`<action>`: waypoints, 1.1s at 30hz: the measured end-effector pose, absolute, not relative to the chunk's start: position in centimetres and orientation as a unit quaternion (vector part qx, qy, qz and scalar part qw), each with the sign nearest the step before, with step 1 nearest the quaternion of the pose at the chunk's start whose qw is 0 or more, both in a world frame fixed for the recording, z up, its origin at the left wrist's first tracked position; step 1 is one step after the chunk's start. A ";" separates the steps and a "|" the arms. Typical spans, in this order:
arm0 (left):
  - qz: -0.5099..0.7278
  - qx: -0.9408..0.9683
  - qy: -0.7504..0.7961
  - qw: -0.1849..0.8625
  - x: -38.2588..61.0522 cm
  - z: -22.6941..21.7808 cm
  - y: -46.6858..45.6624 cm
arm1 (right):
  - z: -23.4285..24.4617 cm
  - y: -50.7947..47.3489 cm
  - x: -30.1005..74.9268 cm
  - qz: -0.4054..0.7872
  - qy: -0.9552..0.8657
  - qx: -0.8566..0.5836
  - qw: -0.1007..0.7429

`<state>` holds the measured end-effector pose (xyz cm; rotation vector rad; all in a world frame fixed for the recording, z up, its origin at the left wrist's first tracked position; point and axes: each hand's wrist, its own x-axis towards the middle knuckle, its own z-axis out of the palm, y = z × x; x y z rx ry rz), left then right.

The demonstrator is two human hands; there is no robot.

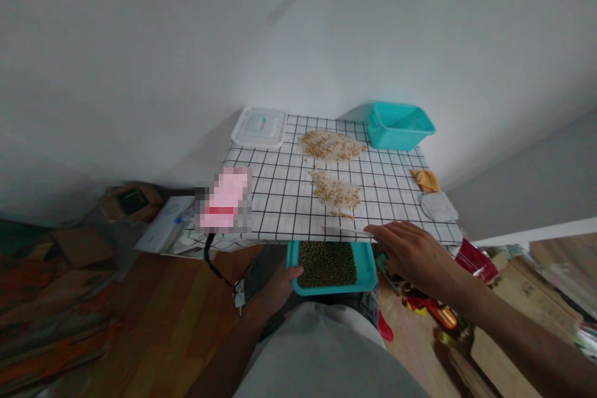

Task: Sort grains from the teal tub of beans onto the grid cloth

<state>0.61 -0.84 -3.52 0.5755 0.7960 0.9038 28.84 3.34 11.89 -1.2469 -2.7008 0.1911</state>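
My left hand (288, 280) grips the near-left rim of a teal tub (366, 267), its thumb over the edge. Small dark green beans (326, 264) cover most of the tub's floor. The tub is just below the table's front edge, above my lap. My right hand (403, 252) is closed on a thin, pale, flat strip (345, 232) whose exact kind I cannot make out. The strip lies along the table's front edge, pointing left. Just beyond it is a small pile of yellow beans mixed with white grains (336, 191). A larger similar pile (332, 145) lies farther back.
On the grid-patterned table (275, 196) are a white lid (260, 127) back left, another teal tub (401, 127) back right, a blurred pink object (226, 199) left, and a yellow cloth (425, 180) with a clear lid (439, 207) right. Cardboard boxes (84, 245) clutter the floor.
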 end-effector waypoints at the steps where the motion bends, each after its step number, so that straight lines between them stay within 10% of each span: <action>1: 0.421 0.261 0.367 0.787 0.7 -3.2 -0.8 | 12.0 2.9 28.8 0.077 -0.905 -0.412 0.076; 33: 0.408 0.277 0.360 0.792 1.7 -2.5 -0.6 | 11.0 3.8 32.2 0.042 -0.866 -0.490 0.091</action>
